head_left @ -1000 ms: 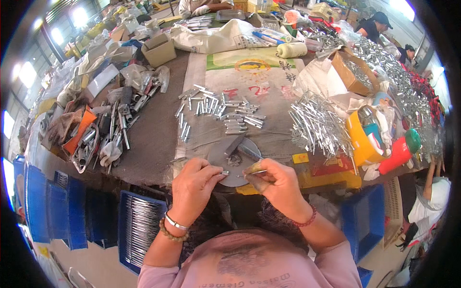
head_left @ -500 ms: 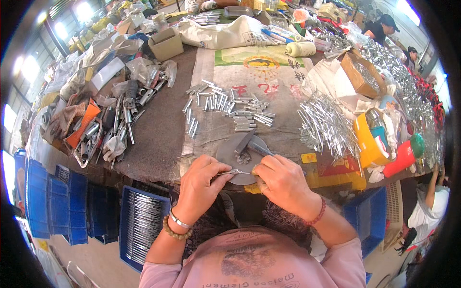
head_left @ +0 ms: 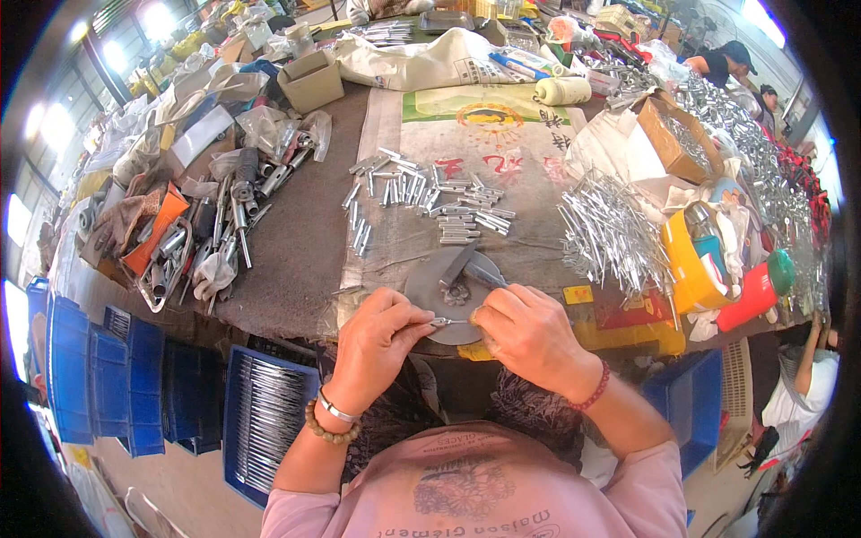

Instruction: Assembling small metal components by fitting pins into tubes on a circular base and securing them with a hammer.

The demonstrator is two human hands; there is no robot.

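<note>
1. A slim metal piece (head_left: 453,322) spanned the gap between the hands, over the six o'clock part of the grey disc (head_left: 421,291), its long axis running nine to three; one part or two joined, I couldn't tell.
2. The left hand (head_left: 378,333) had fingers pinched on its nine o'clock end.
3. The right hand (head_left: 531,337) had fingers closed at three o'clock, equally near.

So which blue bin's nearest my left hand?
The blue bin holding a row of metal rods, below-left of your left hand; other bins lie farther left or beyond your right hand.
</note>
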